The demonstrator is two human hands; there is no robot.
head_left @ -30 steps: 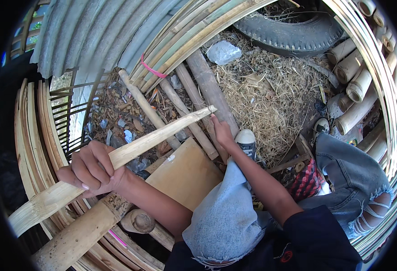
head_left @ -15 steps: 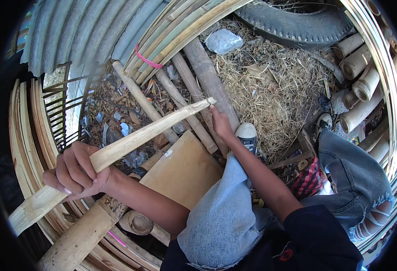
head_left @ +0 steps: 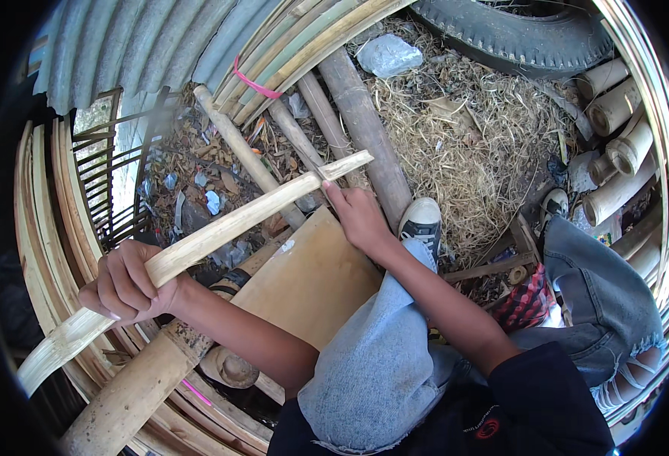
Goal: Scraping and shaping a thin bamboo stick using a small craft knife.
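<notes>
My left hand point(head_left: 128, 285) is wrapped round a long pale bamboo strip point(head_left: 228, 234) near its lower left part. The strip slants up across the middle, its far tip beyond my right hand point(head_left: 357, 216). Those right fingers are closed just under the strip. What looks like the narrow blade of a knife point(head_left: 320, 174) crosses the strip at my right fingertips; its handle is hidden in the hand. Below the strip, a tan board point(head_left: 312, 277) leans beside my raised, jeans-covered knee point(head_left: 380, 357).
Bamboo poles point(head_left: 365, 125) lie on littered ground beside dry shavings point(head_left: 456, 152). A bundle of strips tied with pink string point(head_left: 252, 82) rests near corrugated sheeting point(head_left: 129, 53). At the far right are a tyre point(head_left: 517, 42) and stacked bamboo point(head_left: 616, 152). A thick bamboo pole point(head_left: 137, 387) sits lower left.
My right hand has moved back along the strip from its far tip, toward my left hand. My left hand keeps its hold. The whole view has shifted slightly.
</notes>
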